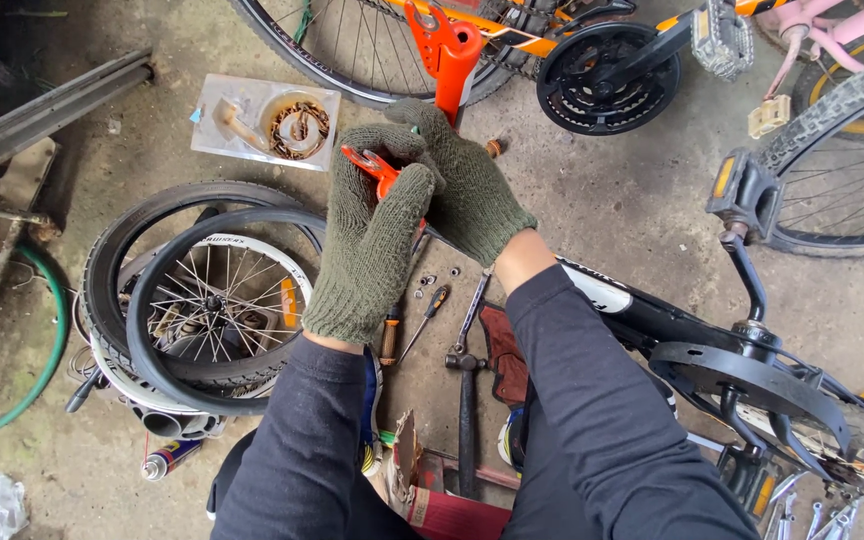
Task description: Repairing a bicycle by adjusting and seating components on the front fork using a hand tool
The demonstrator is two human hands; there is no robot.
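Holding small orange bike part (380,170), both gloved hands: left hand (370,245), right hand (467,185), fingers pinching it. Looks stiff, light, maybe greasy; I'd grip flat sides.

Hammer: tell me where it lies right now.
In the head view, the hammer lies on the concrete floor at lower centre, between the person's forearms, its head just below the screwdriver and beside the dark red rag.

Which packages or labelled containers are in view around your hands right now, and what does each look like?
Clear plastic blister pack: on the floor up left of the left hand, flat rectangle holding a coiled chain and a metal part.
Spray can: lying at the lower left below the stacked tyres, slim cylinder, dark with yellow and red.
Red box: bottom centre, only partly visible.
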